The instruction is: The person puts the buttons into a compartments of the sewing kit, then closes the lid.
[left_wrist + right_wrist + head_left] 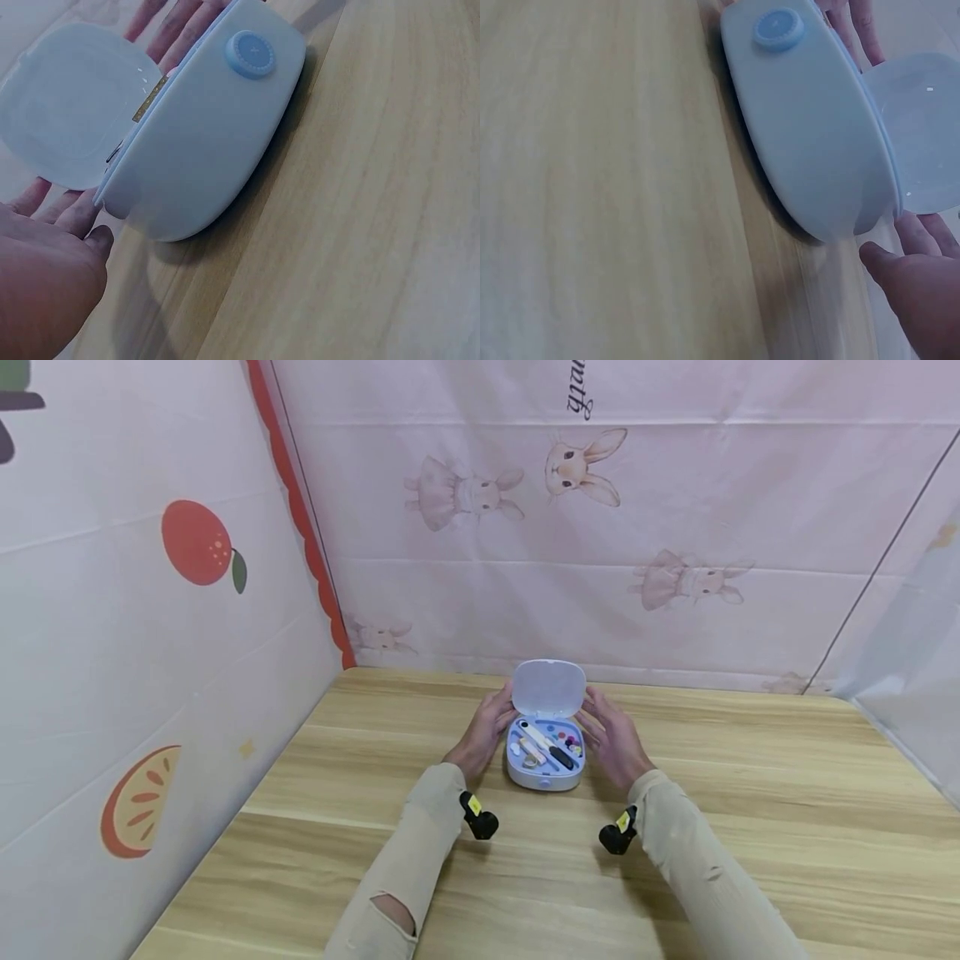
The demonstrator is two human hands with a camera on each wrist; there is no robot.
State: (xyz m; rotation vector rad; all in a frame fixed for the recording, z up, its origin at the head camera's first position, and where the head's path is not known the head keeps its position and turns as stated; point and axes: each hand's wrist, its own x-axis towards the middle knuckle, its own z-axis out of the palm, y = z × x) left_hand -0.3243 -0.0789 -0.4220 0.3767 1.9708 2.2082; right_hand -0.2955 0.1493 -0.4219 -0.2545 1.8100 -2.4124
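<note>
A light blue sewing-kit box point(542, 780) stands on the table with its translucent lid point(549, 688) raised at the back. Inside lie a long white-and-black tool point(546, 745), small colourful pieces point(570, 742) and other little items. My left hand point(486, 733) is at the box's left side, its extended fingers reaching towards the lid hinge. On the opposite side is my right hand point(617, 745), fingers likewise extended beside the lid. A round blue button point(251, 54) shows on the front wall. The wrist views do not settle how firmly either hand touches the box.
The wooden table point(750, 777) carries the box near its far edge. A pink rabbit-print cloth point(465, 602) hangs right behind it, and a white fruit-print cloth point(90, 652) borders the left side.
</note>
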